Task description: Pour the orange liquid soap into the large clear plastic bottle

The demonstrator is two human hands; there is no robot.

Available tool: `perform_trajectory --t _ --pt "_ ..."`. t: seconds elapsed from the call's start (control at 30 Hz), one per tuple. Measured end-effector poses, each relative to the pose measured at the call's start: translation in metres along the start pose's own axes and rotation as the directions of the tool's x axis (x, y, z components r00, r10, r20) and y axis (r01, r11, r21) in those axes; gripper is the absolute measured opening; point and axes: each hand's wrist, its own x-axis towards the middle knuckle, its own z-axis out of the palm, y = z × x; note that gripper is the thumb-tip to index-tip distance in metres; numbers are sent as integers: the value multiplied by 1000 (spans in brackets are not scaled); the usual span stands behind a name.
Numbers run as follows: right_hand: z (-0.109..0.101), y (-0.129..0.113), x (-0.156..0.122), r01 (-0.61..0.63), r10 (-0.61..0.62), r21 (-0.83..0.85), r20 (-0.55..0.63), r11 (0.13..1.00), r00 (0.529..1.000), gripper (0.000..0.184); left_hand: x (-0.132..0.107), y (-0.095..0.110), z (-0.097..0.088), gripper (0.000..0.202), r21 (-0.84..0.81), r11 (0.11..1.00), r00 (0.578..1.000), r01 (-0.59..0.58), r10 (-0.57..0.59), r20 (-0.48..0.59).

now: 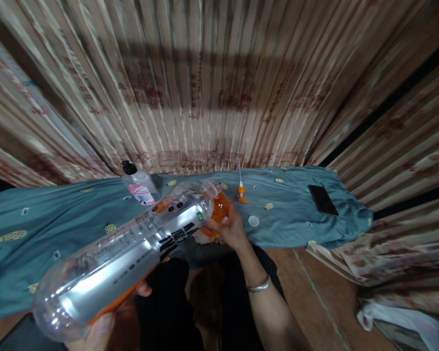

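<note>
Left hand (119, 312) mostly hidden from me behind the big bottle (131, 263), and the bottom edge crops it. Big bottle's neck end covers the top of the orange bottle (220, 207); I can't tell if the two touch. Right hand (232, 226) blocks more of the orange bottle; forearm (274, 312) runs off the bottom. Small print on the big bottle too blurred for me, same for the pink label (142, 194). Dark thing (25, 336) bottom left cropped, can't identify. White thing (409, 321) lower right, also cropped: cloth or bag, unclear.
</note>
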Motion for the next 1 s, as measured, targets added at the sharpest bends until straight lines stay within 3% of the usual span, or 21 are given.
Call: perform_trajectory --t 0.47,0.7,1.0 --pt "2 3 0 17 -16 26 -22 1000 1000 72 0 -4 -4 68 -40 999 1000 5 -6 -18" --pt "0 1 1 -8 8 6 -8 1000 1000 77 0 0 1 77 -1 1000 1000 -12 12 -3" --pt "2 -1 0 0 1 46 -25 999 1000 74 2 -6 -7 83 -20 1000 1000 12 -12 5"
